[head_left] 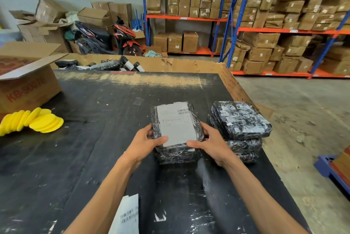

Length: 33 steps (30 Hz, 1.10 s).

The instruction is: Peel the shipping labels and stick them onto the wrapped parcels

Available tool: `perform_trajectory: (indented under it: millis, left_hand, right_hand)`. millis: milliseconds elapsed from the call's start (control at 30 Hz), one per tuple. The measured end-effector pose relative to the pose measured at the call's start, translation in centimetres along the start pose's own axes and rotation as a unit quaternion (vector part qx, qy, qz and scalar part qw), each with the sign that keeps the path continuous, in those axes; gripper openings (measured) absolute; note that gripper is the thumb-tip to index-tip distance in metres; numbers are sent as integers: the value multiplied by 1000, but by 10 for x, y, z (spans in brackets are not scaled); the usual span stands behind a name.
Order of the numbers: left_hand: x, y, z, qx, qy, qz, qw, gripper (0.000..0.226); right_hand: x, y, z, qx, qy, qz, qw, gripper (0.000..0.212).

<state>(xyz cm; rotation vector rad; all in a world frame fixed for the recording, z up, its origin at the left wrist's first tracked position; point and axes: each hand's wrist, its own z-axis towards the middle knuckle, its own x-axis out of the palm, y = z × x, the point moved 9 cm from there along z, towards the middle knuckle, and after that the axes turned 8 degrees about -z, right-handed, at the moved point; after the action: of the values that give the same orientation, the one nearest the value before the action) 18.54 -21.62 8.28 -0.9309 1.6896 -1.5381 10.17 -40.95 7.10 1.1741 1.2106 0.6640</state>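
While both hands grip it from either side, the labelled parcel (177, 127) sits atop a short stack on the black table (94, 139). The left hand (145, 141) curls its fingers round the parcel's left edge, its thumb pressing the near corner of the white shipping label (175, 122); the right hand (210, 144) does likewise on the right. The label bears a barcode, but its smaller print is too blurred to read. Just right of this parcel stands a second stack of wrapped parcels (240, 121). Well to its left lie yellow discs (37, 121) and a carton (24, 82) printed "KB-" in red. Nearer the person, a label sheet (126, 214) shows barcodes.
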Motion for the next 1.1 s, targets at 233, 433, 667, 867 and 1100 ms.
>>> perform_trajectory:
  millis: [233, 433, 667, 867, 1100]
  left_hand:
    - [9, -37, -33, 82, -1, 13, 997, 62]
    - [17, -20, -83, 38, 36, 40, 998, 53]
    - [27, 40, -159, -23, 38, 43, 998, 51]
    - [29, 103, -188, -102, 64, 95, 988, 52]
    - [37, 116, -195, -103, 78, 158, 979, 62]
  right_hand:
    - [-10, 15, -36, -26, -53, 10, 998, 112]
    - [-11, 9, -90, -24, -40, -48, 998, 104]
    - [7, -30, -164, 26, 12, -100, 995, 109]
    - [35, -77, -208, 94, 37, -97, 990, 91]
    - [50, -107, -237, 146, 32, -97, 984, 85]
